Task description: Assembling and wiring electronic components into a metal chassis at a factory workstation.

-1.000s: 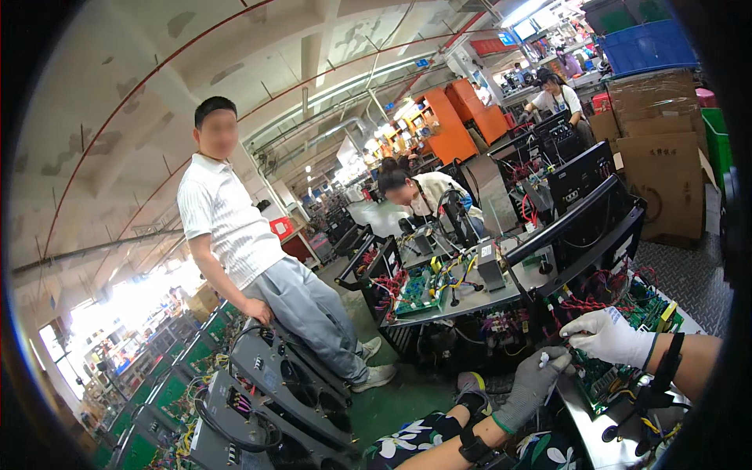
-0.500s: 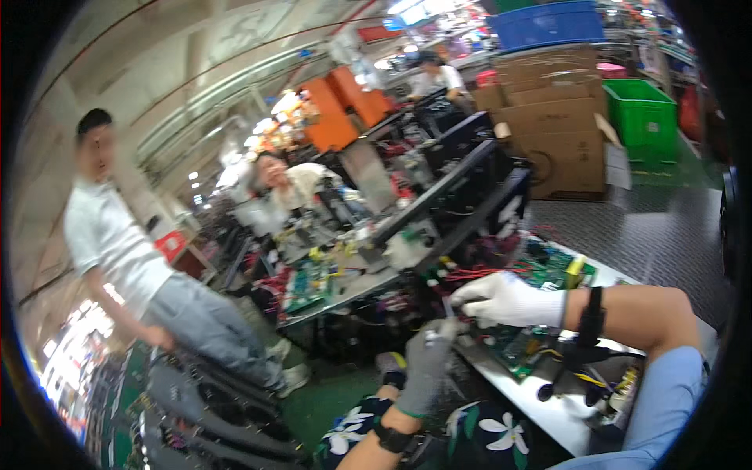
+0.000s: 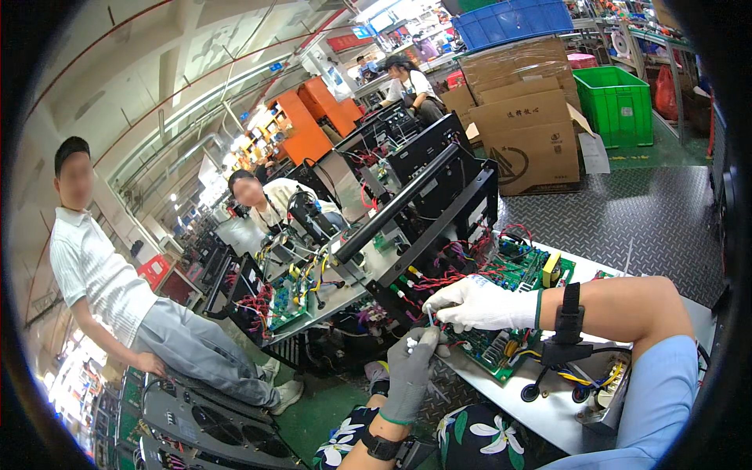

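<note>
My right hand (image 3: 479, 304), in a white glove with a black strap on the wrist, pinches a thin pale strip (image 3: 429, 316) over a green circuit board (image 3: 501, 345) with red wires (image 3: 450, 276). My left hand (image 3: 411, 368), in a grey glove, reaches up from below. Its fingertips close on small white pieces (image 3: 410, 342) just under the strip. The two hands almost touch at the near edge of the board. Behind them stands an open black metal chassis (image 3: 439, 207).
A person in a white shirt (image 3: 102, 290) leans on grey fan housings (image 3: 188, 423) at the left. Another person (image 3: 262, 200) works at a farther bench; a third (image 3: 407, 78) stands far back. Cardboard boxes (image 3: 533, 133) and a green crate (image 3: 619, 102) stand on the plated floor.
My left hand has risen to meet my right hand at the board's edge. The view has swung and drawn closer to the bench.
</note>
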The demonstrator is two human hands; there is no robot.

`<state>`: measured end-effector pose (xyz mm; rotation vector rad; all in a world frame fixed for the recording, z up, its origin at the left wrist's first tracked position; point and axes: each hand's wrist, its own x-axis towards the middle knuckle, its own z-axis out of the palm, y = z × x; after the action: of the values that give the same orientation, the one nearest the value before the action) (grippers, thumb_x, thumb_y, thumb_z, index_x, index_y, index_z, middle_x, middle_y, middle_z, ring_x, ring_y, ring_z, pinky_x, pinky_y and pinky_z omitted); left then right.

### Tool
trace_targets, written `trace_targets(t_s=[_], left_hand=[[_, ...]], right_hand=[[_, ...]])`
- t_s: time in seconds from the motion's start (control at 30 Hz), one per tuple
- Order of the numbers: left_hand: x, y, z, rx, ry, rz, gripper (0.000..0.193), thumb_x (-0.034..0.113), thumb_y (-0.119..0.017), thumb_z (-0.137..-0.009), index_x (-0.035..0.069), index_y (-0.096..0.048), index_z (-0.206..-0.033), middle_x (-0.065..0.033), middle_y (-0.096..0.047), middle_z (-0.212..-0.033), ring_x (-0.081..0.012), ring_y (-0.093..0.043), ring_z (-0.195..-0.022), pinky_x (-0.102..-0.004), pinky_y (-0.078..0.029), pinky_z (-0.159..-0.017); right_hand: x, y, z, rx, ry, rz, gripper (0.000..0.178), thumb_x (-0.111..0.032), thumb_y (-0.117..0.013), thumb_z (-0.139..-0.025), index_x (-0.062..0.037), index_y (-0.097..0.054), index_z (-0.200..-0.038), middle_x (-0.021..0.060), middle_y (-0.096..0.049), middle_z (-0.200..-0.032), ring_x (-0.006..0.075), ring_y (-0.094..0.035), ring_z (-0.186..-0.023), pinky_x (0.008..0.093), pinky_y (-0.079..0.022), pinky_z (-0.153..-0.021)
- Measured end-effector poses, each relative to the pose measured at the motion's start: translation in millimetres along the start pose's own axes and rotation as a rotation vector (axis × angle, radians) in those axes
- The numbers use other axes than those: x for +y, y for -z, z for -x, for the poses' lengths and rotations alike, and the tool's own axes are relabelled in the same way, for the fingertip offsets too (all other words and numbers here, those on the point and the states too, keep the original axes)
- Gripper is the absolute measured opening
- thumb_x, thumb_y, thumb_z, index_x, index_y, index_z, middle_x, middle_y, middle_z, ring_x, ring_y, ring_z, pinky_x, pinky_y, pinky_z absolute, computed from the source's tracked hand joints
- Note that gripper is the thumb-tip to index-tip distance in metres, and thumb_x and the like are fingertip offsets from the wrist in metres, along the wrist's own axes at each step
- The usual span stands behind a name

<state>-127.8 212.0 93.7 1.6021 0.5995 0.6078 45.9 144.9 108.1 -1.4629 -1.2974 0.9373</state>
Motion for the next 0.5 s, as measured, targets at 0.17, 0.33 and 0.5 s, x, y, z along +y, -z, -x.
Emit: trace_targets(t_s=[0.17, 0.33, 0.5], left_hand=[[-14.4, 3.1, -7.2, 0.053, -0.085, 0.03, 0.028, 0.028, -0.054, -0.092, 0.002, -0.064, -0.093, 0.0001, -0.061, -0.07, -0.006, -0.052, -0.057, -0.0202, -0.037, -0.05], [-10.2, -2.6, -20.9, 0.105, -0.035, -0.215, 0.036, 0.039, -0.056, -0.091, 0.006, -0.067, -0.083, -0.0001, -0.061, -0.065, -0.0089, -0.053, -0.057, -0.0258, -0.042, -0.052], [6.4, -4.2, -16.9, 0.129, -0.166, -0.529, 0.03, 0.036, -0.06, -0.089, 0.006, -0.06, -0.09, -0.004, -0.057, -0.062, -0.0095, -0.058, -0.054, -0.0258, -0.044, -0.049]], right_hand=[[4.7, -8.1, -9.3, 0.019, 0.096, 0.04, 0.026, -0.011, -0.056, -0.084, -0.0051, -0.065, -0.107, 0.0032, -0.067, -0.082, 0.0086, -0.058, -0.063, 0.0254, -0.049, -0.062], [12.0, -9.3, -8.3, -0.022, 0.392, 0.223, 0.022, -0.004, -0.054, -0.077, -0.0058, -0.068, -0.095, 0.0093, -0.068, -0.084, 0.0182, -0.066, -0.078, 0.0295, -0.05, -0.073], [4.2, -4.8, 10.1, 0.013, 0.23, 0.201, 0.024, -0.002, -0.055, -0.08, -0.0044, -0.067, -0.101, 0.004, -0.068, -0.086, 0.0078, -0.061, -0.078, 0.0224, -0.048, -0.073]])
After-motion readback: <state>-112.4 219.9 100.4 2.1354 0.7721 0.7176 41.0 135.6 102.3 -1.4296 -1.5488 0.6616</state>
